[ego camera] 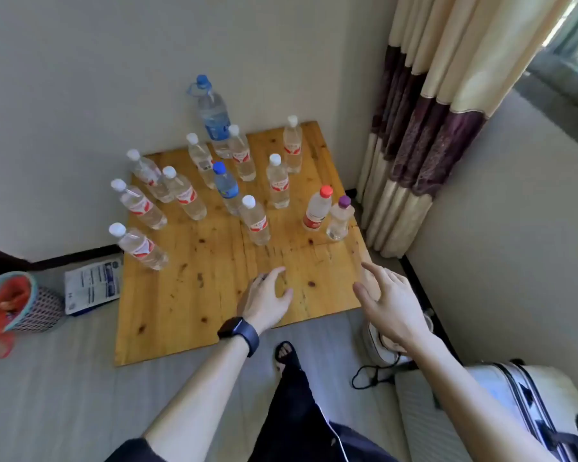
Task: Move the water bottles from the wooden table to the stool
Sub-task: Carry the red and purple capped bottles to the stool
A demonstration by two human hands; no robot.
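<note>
On the wooden table (214, 295) 13 water bottles (254, 221) stand upright, none moved. Left hand (267, 298) and right hand (387, 301) hover empty, fingers spread. Stool not visible.

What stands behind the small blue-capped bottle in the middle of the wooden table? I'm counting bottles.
Behind the small blue-capped bottle stand two white-capped clear bottles, and farther back the large blue-capped bottle with a handle. Their lower parts are partly covered.
</note>
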